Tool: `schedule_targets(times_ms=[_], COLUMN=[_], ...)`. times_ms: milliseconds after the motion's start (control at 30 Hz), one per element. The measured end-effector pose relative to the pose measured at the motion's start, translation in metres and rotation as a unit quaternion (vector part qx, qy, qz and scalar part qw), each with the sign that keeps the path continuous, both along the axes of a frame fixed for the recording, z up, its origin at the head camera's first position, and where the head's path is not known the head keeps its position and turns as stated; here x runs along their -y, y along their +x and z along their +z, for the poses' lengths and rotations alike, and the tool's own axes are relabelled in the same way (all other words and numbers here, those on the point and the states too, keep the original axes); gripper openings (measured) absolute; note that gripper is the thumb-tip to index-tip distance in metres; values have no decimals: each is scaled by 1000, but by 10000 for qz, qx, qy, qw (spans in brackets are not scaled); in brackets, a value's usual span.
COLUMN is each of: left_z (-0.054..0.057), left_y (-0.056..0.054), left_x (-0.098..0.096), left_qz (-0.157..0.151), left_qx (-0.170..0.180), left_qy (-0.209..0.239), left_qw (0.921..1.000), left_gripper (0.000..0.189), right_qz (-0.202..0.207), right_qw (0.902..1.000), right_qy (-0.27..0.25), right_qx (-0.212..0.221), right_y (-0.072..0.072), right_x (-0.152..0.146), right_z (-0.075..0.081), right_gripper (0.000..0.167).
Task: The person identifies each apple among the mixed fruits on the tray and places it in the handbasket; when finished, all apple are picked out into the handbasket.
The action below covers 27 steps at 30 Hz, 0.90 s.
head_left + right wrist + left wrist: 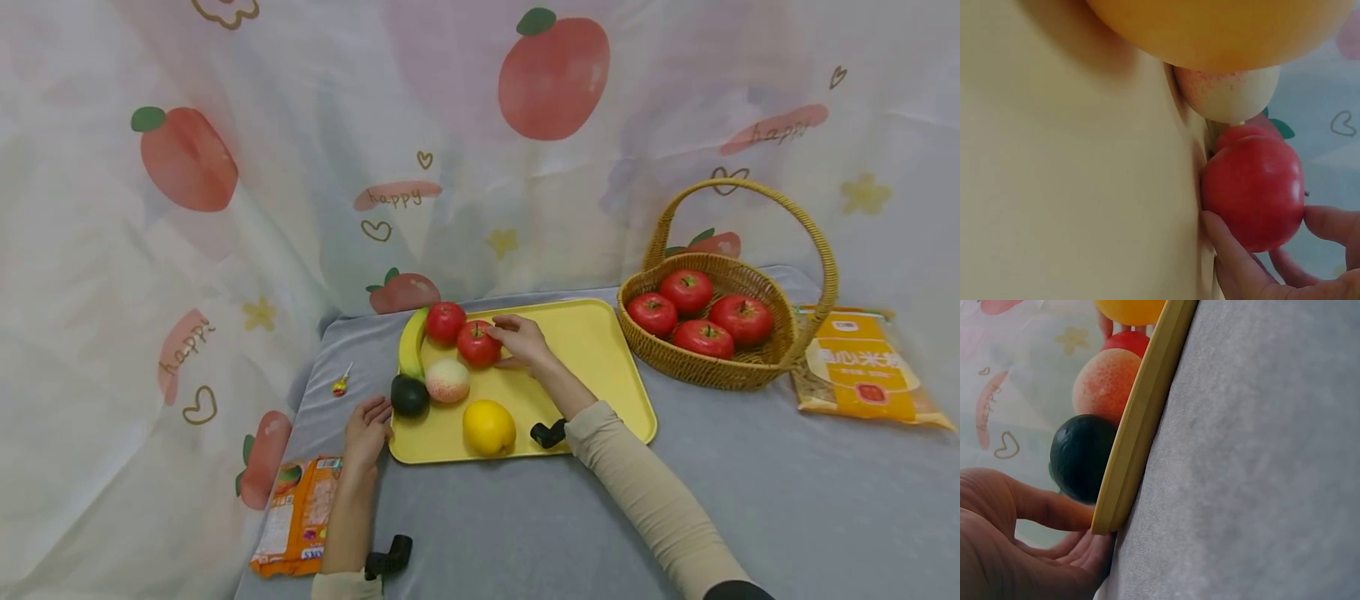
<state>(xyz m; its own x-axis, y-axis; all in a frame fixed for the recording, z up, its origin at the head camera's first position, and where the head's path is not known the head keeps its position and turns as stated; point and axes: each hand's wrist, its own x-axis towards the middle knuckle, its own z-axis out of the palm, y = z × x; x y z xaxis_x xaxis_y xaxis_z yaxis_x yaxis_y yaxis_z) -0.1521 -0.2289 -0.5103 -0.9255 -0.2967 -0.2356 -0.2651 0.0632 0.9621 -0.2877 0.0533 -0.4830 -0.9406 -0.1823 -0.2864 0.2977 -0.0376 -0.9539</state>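
My left hand (367, 429) is at the left edge of a yellow tray (592, 350), its thumb on the rim and its other fingers beneath. My right hand (522, 340) holds a red apple (1254, 194) low over the tray, fingertips at opposite sides of it. On the tray, a second red apple (446, 323) sits just behind that one. A banana (412, 343) lies along the left side, with a dark green avocado (1083, 458) in front of it. Next to the avocado is a pale peach (447, 381). A yellow fruit (489, 428) sits near the tray's front edge.
A wicker basket (697, 373) with a tall handle and several red apples (705, 338) stands right of the tray. Beyond it lies a yellow snack bag (866, 367). An orange packet (303, 521) is by my left forearm, and a lollipop (341, 385) lies left of the tray.
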Motion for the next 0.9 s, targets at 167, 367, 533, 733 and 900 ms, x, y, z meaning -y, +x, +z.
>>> schedule_targets(times_ms=[167, 367, 533, 733, 900], left_z=[0, 2, 2, 1, 1], left_y=[-1, 0, -1, 0, -2], left_x=[-2, -1, -1, 0, 1], left_qz=[-26, -1, -7, -52, -63], left_qx=[-38, -19, 23, 104, 82], left_qy=[12, 22, -14, -23, -43], left_qw=[10000, 10000, 10000, 9999, 9999], left_gripper=[69, 70, 69, 70, 71], right_qz=[-48, -16, -42, -19, -52], right_qw=[9999, 10000, 9999, 9995, 9990], right_qy=[20, -36, -58, -152, -253], right_qx=[-88, 3, 112, 260, 366], right_y=[2, 5, 8, 5, 2], right_x=[1, 8, 8, 7, 6], right_z=[-2, -2, 3, 4, 4], right_gripper=[51, 53, 53, 53, 51])
